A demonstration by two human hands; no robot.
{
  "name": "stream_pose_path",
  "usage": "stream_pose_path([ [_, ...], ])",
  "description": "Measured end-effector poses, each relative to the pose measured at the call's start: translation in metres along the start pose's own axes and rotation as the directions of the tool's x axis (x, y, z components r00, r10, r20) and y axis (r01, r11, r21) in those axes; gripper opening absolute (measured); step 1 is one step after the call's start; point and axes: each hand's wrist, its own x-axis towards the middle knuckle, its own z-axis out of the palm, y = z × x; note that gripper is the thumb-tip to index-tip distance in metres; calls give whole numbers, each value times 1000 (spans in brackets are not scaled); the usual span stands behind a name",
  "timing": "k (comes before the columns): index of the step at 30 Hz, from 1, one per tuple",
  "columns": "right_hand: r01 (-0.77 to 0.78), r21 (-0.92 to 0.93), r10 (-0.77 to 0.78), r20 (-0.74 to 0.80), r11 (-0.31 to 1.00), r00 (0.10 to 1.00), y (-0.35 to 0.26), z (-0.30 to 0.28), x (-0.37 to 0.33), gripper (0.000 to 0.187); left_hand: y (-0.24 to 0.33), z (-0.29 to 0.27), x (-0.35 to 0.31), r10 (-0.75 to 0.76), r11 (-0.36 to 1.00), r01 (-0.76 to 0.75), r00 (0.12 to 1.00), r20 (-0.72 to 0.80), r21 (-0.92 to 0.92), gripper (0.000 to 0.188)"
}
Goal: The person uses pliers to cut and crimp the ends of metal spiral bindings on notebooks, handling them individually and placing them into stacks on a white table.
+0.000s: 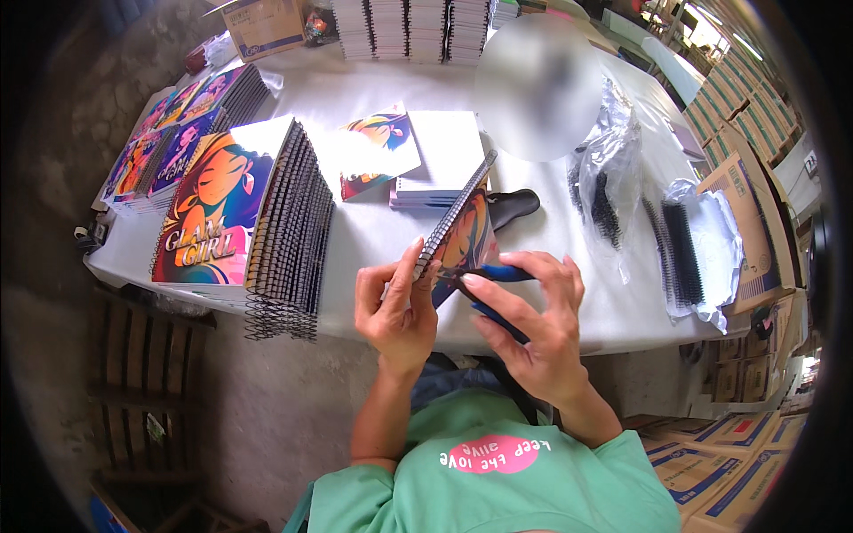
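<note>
Directly ahead of the fingers, the desk [391, 240] ran under a white cover, its near edge just beyond the knuckles, with a bare strip of cloth between that edge and the small stack of white-backed notebooks [440, 160] farther on. Left of the fingers a fanned pile of spiral-bound notebooks [240, 213] overhung the desk edge; right of them lay clear bags of black binding coils [684, 249], leaving the room around both hands open. The left hand [395, 306] was curled shut on the spiral-bound notebook [458, 235], thumb and fingers [418, 258] pinching its lower corner by the wire spine, the book tilted up above the desk edge. The right hand [533, 324] was closed around blue-handled pliers [498, 284], fingers wrapped over the handles, the tool's tip meeting the notebook's lower edge between the two hands.
</note>
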Motion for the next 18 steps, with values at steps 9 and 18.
stream_pose_path([
  [9, -139, 190, 111, 152, 972, 982, 3, 6, -6, 37, 0, 2, -1, 97, 995, -97, 995, 12, 10, 37],
  [18, -75, 276, 39, 134, 958, 990, 12, 7, -5, 37, 6, 7, -1, 121, 993, -121, 993, 8, -3, 39],
])
